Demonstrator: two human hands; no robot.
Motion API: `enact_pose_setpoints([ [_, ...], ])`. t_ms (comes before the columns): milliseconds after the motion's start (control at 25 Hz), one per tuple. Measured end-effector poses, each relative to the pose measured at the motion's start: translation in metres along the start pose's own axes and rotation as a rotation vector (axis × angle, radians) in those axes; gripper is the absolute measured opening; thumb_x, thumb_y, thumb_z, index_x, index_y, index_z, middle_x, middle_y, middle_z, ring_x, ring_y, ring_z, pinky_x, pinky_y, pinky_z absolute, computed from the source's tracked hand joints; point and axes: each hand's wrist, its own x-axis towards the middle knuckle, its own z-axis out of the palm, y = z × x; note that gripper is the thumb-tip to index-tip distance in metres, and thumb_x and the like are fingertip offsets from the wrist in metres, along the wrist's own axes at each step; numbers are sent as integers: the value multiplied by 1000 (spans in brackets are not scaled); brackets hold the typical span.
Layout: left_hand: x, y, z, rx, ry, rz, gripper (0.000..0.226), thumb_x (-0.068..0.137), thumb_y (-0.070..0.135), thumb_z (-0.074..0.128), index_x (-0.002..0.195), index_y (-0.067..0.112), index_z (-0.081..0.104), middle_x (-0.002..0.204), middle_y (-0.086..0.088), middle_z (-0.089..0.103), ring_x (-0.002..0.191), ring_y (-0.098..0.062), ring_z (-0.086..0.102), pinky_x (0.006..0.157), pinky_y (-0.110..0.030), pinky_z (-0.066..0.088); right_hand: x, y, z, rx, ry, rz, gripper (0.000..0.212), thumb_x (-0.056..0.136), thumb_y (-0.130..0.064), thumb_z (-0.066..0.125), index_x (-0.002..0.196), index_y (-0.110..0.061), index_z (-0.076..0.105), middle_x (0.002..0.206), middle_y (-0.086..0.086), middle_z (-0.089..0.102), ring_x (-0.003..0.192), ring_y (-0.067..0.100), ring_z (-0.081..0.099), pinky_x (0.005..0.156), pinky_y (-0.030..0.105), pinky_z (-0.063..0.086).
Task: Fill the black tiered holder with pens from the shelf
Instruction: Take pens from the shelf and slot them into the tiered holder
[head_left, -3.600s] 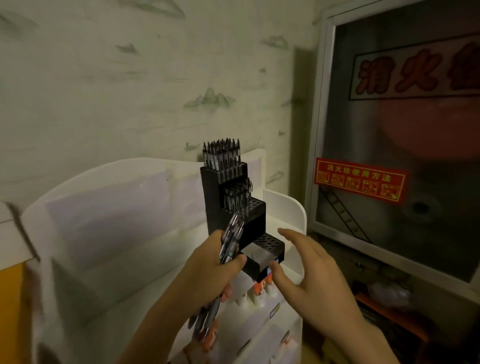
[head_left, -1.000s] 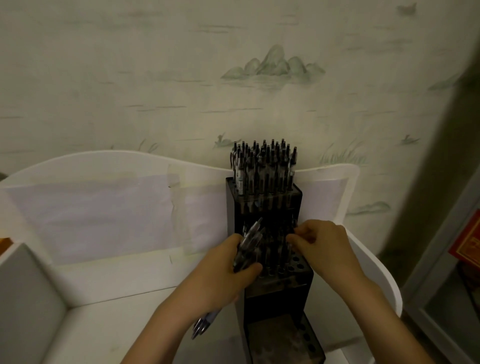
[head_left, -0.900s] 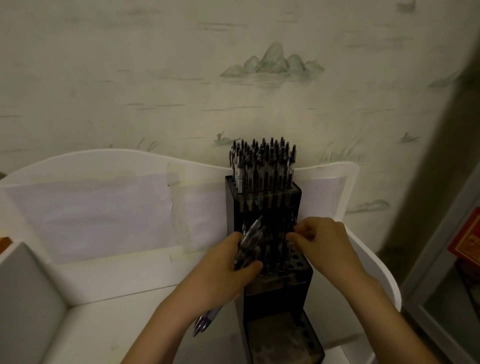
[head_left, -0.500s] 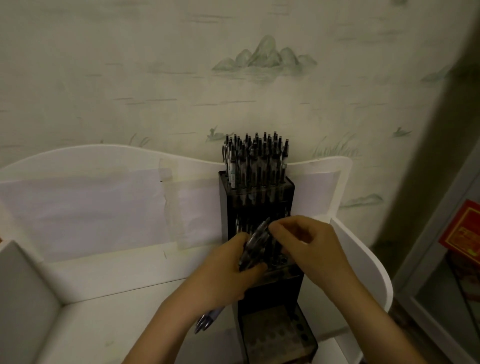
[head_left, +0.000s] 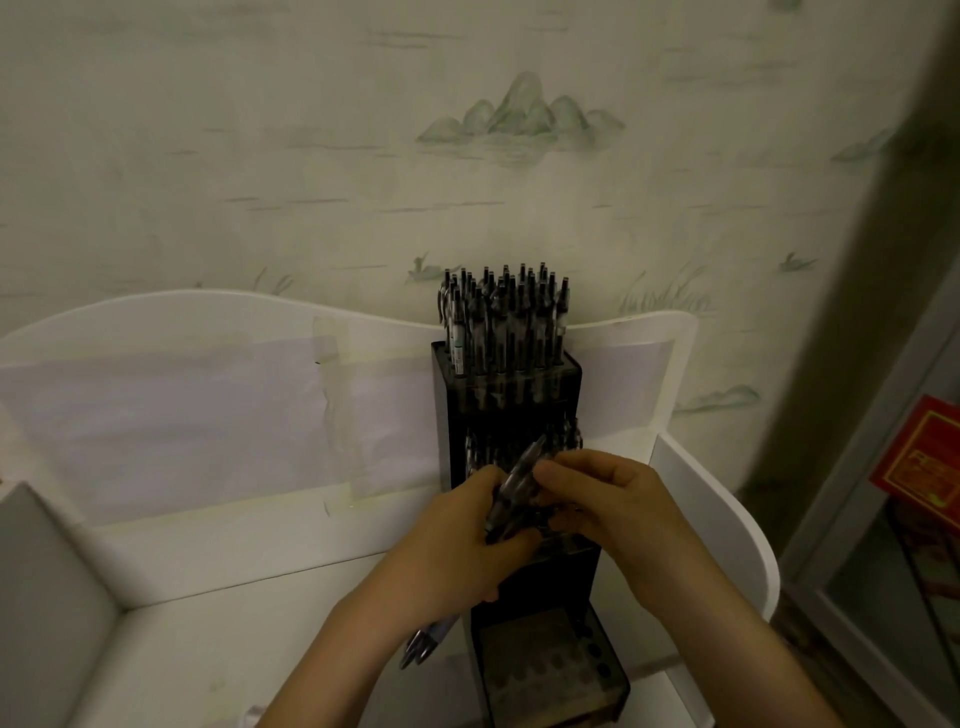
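Nearest, at 6 o'clock, the lowest tier of the black tiered holder shows rows of bare holes. Just above it the left hand is curled tight round a bundle of pens, whose lower ends poke out beneath the wrist at 7 o'clock. The right hand, at 3 o'clock of the bundle, pinches the top of one pen with thumb and fingertips; it appears to be drawing a single pen free. The step in hand seems to be loading the middle tier, mostly hidden behind both hands. Next, that pen wants lifting clear and lowering upright into a vacant hole. Farther, at 12 o'clock, the top tier stands packed with pens, against the white shelf's back panel.
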Motion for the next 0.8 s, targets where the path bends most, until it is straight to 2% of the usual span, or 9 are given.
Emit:
enact_pose_setpoints([
  [80,-1,1,0,-7,-3,1,17,88,35,64,99,29,52,82,6,61,49,-6,63,49,-20,52,2,-6,-3,118,32,-3,34,58,-32,80,84,-11,78,91,14,75,83,22,72,70,28,58],
  [200,-3,-1,-1,2,-4,15,14,90,36,63,97,31,51,81,10,59,49,-3,61,48,-16,48,4,-19,-9,277,95,-42,13,69,-18,75,77,-8,78,87,18,75,76,24,73,66,29,59],
  [320,-6,-3,-4,-16,14,13,14,92,32,60,103,27,52,79,7,57,49,3,57,47,-14,46,4,-34,-25,317,270,-198,6,80,-8,71,81,-6,77,82,14,75,73,23,72,70,31,60],
  [440,-7,-5,-8,0,39,28,12,94,30,58,101,22,52,71,8,53,47,4,52,47,-17,44,3,-43,-35,110,425,-436,11,85,-4,69,94,-8,73,81,8,76,72,22,72,72,28,60],
  [520,-8,-5,-9,36,52,44,10,94,30,57,99,23,52,70,9,53,48,6,51,49,-16,42,3,-40,-33,-90,451,-536,17,83,-4,72,93,-18,73,80,3,76,73,20,73,73,25,59],
  [640,-9,-4,-12,63,64,57,9,95,30,56,97,23,51,72,9,55,49,6,51,50,-14,41,7,-25,-29,-354,433,-579,24,82,-10,75,93,-31,71,85,-6,74,79,13,72,78,25,56],
  [800,-11,-5,-17,112,89,40,14,94,31,57,93,20,49,69,7,51,48,5,50,50,-14,41,20,-8,-32,-443,440,-582,24,81,-12,77,94,-32,71,83,-16,72,75,1,69,73,10,52],
])
